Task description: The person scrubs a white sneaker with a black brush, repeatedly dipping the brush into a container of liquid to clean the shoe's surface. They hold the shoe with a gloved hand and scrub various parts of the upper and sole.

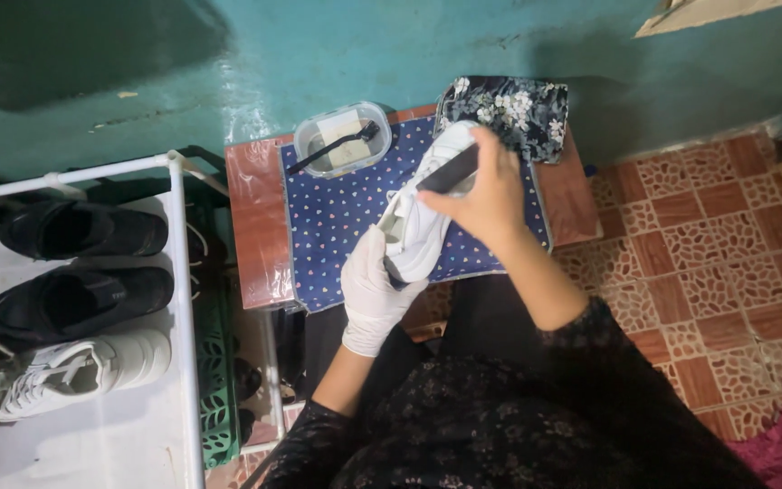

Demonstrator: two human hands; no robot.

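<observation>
My left hand, in a white glove, grips the near end of a white sneaker from below. My bare right hand lies over the top of the same shoe and pinches a dark flat object against it. The shoe is held above a blue cloth with small coloured dots that covers a small reddish table. On the far side of the cloth stands a clear plastic tub with a black-handled brush resting across it.
A folded dark floral cloth lies at the table's far right corner. To the left a white shoe rack holds two black shoes and a white sneaker. A teal wall is behind; patterned red tiles cover the floor at right.
</observation>
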